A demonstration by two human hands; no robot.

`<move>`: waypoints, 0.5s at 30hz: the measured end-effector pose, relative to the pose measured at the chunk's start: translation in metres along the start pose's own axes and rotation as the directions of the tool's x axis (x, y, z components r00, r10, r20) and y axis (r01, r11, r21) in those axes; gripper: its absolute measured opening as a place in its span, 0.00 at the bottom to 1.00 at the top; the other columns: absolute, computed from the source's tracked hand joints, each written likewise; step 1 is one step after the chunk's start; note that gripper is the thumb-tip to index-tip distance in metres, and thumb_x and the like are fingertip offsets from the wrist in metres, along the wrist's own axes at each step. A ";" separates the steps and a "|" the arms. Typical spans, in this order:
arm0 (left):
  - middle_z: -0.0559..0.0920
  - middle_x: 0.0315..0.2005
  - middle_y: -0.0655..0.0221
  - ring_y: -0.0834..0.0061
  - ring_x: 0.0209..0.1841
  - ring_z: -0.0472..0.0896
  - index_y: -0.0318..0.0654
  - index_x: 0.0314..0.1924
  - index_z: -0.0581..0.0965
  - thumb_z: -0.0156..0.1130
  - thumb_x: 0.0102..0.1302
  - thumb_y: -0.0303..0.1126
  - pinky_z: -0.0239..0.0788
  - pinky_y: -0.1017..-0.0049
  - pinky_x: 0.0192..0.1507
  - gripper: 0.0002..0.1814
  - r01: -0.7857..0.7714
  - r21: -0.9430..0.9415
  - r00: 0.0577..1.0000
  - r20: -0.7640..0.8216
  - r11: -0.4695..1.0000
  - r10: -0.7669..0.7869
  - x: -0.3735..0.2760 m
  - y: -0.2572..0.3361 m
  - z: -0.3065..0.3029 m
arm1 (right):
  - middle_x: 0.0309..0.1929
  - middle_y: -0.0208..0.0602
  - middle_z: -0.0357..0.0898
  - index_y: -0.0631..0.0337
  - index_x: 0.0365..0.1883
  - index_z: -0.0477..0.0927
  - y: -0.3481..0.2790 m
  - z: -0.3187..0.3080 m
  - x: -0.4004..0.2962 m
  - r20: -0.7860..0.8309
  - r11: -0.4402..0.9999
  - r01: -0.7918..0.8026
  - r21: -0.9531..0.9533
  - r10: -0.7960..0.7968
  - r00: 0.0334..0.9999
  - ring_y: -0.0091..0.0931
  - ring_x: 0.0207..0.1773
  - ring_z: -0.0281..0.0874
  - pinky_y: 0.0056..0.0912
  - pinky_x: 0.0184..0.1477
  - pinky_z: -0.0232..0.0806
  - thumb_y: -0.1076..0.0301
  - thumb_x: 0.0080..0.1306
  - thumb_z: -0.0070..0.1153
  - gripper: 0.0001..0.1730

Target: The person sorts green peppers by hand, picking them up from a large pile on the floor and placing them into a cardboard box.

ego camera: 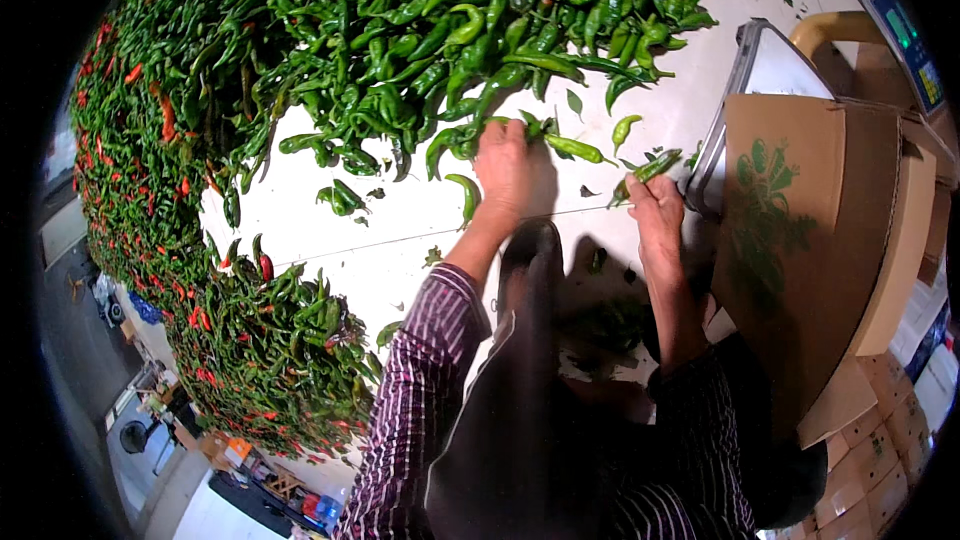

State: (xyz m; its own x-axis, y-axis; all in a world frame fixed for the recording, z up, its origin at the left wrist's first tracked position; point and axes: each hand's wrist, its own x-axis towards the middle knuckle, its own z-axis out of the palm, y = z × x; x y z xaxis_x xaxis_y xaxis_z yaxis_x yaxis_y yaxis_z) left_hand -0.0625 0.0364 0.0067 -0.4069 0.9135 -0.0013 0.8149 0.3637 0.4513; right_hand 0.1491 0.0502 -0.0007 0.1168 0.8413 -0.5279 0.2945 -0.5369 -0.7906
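At the near edge of a large heap of green chili peppers [420, 52], my left hand [503, 165] has its fingertips down on a green pepper, partly hidden by the fingers. My right hand [657, 217] grips a long green pepper [654, 167] near the scale. Between the hands, a light green pepper [577, 148] lies on the pale surface [360, 225], with a small yellow-green pepper [622, 131] above it. Another green pepper [463, 196] rests just left of my left wrist.
An open cardboard box [787, 240] with a printed green plant stands at the right, against a platform scale [776, 64] with a lit display [904, 34]. Red and green peppers [262, 360] are piled at lower left. Stacked cartons [870, 465] stand at lower right.
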 end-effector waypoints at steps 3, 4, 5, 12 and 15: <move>0.74 0.36 0.58 0.54 0.44 0.72 0.39 0.39 0.72 0.67 0.50 0.29 0.69 0.60 0.41 0.17 -0.051 -0.003 0.996 0.068 0.999 0.051 -0.027 0.003 0.009 | 0.31 0.37 0.79 0.63 0.38 0.76 -0.103 0.047 -0.052 0.140 0.977 0.018 0.211 -0.048 0.989 0.24 0.35 0.75 0.31 0.39 0.69 0.61 0.64 0.59 0.14; 0.74 0.36 0.58 0.55 0.42 0.72 0.37 0.39 0.72 0.66 0.50 0.29 0.68 0.61 0.41 0.16 -0.077 0.051 0.994 0.087 0.996 0.073 -0.033 0.005 0.008 | 0.33 0.38 0.79 0.66 0.38 0.75 -0.144 0.063 -0.082 0.426 0.980 -0.103 0.169 0.022 0.905 0.25 0.36 0.76 0.31 0.40 0.70 0.62 0.63 0.59 0.15; 0.74 0.36 0.58 0.55 0.41 0.71 0.35 0.39 0.71 0.65 0.51 0.29 0.68 0.61 0.41 0.16 -0.102 0.106 0.990 0.109 0.989 0.091 -0.039 0.004 0.005 | 0.39 0.41 0.79 0.66 0.46 0.74 -0.172 0.074 -0.115 0.734 0.972 -0.131 0.193 -0.054 0.677 0.27 0.39 0.77 0.32 0.43 0.71 0.67 0.63 0.58 0.16; 0.82 0.29 0.56 0.63 0.30 0.80 0.35 0.45 0.75 0.59 0.63 0.38 0.71 0.66 0.37 0.15 0.493 -0.552 0.835 0.083 0.672 -0.545 -0.044 -0.021 -0.028 | 0.45 0.37 0.81 0.65 0.52 0.75 -0.141 0.078 -0.134 0.746 0.949 0.220 0.224 -0.312 0.588 0.26 0.43 0.79 0.28 0.50 0.72 0.72 0.64 0.57 0.17; 0.81 0.33 0.57 0.65 0.33 0.78 0.32 0.48 0.75 0.67 0.59 0.33 0.70 0.69 0.40 0.19 0.293 -0.531 0.891 -0.152 0.796 -0.429 -0.023 -0.063 -0.057 | 0.46 0.39 0.79 0.64 0.52 0.75 -0.086 0.061 -0.084 0.538 0.997 0.044 0.057 -0.068 0.840 0.26 0.45 0.78 0.29 0.49 0.69 0.67 0.65 0.57 0.18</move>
State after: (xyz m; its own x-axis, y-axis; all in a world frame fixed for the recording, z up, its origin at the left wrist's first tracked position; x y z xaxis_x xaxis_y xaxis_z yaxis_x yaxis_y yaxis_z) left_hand -0.1275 -0.0182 0.0289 -0.7742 0.6301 -0.0593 0.3104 0.4597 0.8321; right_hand 0.0562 0.0224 0.0927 -0.4324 0.7091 -0.5570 0.2453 -0.5020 -0.8294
